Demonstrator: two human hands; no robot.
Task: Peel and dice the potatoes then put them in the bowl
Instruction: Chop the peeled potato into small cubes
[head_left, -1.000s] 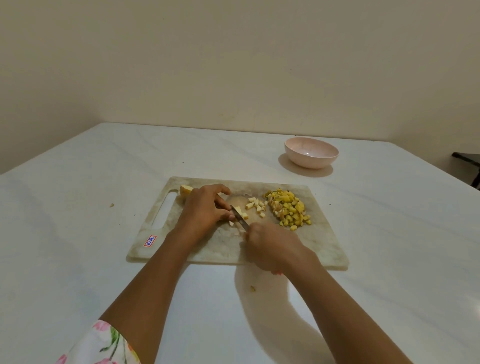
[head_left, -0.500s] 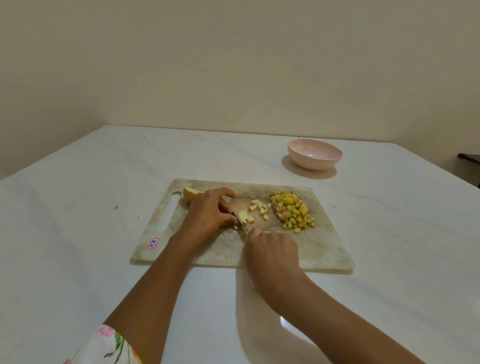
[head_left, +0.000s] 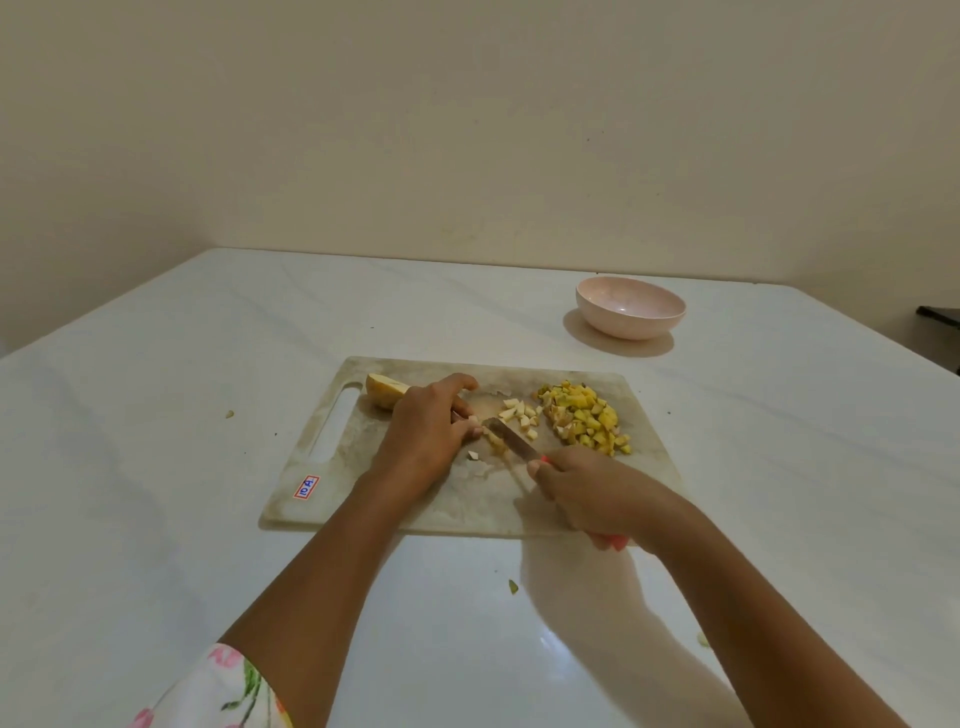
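Note:
A marbled cutting board (head_left: 644, 457) lies on the white table. My left hand (head_left: 426, 431) presses a small potato piece down on it; the piece is mostly hidden under my fingers. My right hand (head_left: 592, 493) grips a knife (head_left: 511, 441) by its pink handle, blade angled toward my left fingertips. Pale fresh dice (head_left: 519, 410) lie just right of the blade. A larger heap of yellow diced potato (head_left: 587, 418) sits at the board's right. A potato half (head_left: 384, 389) rests near the board's handle slot. The pink bowl (head_left: 631, 309) stands beyond the board, with nothing visible inside.
Small scraps lie on the table at the left (head_left: 229, 414) and near the front (head_left: 513, 586). A wall closes off the far side. A dark object (head_left: 940, 317) shows past the table's right edge.
The knife has shifted from blade-down beside my left fingers to a flatter angle, with my right hand drawn back toward the board's near edge. A few more pale dice lie by the blade.

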